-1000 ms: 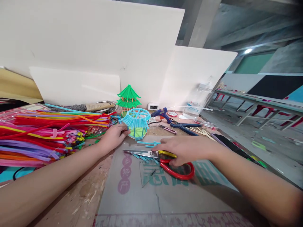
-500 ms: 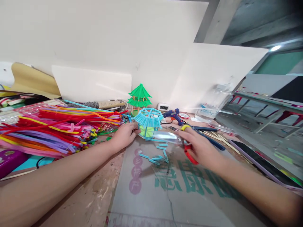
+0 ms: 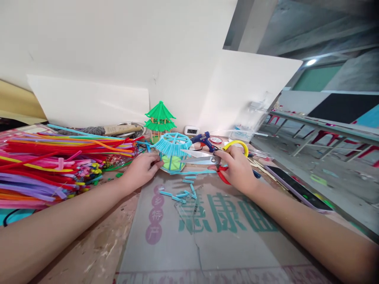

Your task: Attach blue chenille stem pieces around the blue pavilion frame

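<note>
A small blue pavilion model (image 3: 173,148), with a slatted blue roof ring and a pale green floor, stands on the clear plastic sheet. My left hand (image 3: 145,169) grips its left lower side, fingers closed on the edge. In my right hand (image 3: 237,167) are scissors (image 3: 204,158) with one yellow and one red handle loop. Their blades are apart and point left at the model's right side, near the roof's edge; I cannot tell whether they touch it. Cut blue pipe cleaner pieces (image 3: 180,195) lie in front of the model. Behind it stands a green tiered pavilion (image 3: 160,118).
Bundles of coloured pipe cleaners (image 3: 44,157) cover the table's left side. Behind the scissors are a blue glue gun (image 3: 204,140) and a small digital clock (image 3: 192,130). A phone (image 3: 299,187) and thin wooden sticks (image 3: 269,173) lie at the right. White boards stand behind.
The scissors have come up level from a lowered, blurred position, and their blades now spread beside the model. My left hand stays on the model. The view has swung to the right.
</note>
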`<action>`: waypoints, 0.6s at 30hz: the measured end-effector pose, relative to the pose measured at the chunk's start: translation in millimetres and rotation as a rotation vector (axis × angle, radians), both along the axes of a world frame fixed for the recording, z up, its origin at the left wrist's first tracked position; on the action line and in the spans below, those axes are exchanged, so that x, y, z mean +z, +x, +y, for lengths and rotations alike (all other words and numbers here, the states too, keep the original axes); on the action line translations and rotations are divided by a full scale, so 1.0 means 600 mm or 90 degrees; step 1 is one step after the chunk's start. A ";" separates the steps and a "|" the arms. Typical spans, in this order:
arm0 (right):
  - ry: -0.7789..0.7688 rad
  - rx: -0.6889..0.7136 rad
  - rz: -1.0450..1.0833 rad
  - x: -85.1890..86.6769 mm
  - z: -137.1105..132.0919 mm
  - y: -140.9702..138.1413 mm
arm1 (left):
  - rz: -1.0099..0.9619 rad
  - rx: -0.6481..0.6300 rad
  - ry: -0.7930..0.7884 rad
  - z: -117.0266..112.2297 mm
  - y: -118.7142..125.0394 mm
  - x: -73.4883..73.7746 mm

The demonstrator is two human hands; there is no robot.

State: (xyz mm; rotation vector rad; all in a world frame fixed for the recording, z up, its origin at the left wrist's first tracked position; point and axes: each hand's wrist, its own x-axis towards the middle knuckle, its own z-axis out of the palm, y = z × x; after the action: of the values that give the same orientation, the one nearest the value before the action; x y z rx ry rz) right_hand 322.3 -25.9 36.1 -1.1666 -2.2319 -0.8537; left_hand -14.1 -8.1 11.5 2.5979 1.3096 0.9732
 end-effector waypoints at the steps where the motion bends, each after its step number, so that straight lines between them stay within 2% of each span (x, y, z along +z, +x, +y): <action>1: 0.005 0.004 0.000 -0.001 0.002 0.001 | 0.002 -0.003 0.000 0.000 0.000 0.000; 9: 0.071 0.035 0.001 -0.004 0.013 0.005 | 0.014 -0.008 0.001 -0.002 0.000 -0.001; 18: 0.083 0.028 -0.011 0.002 0.015 0.012 | 0.008 -0.011 -0.015 -0.004 0.002 0.003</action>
State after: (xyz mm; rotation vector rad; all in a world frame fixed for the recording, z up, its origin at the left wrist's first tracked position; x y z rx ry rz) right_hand 329.3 -17.0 37.5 -1.0503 -2.1712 -0.9788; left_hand -13.0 -10.6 13.4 2.5982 1.2922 0.9344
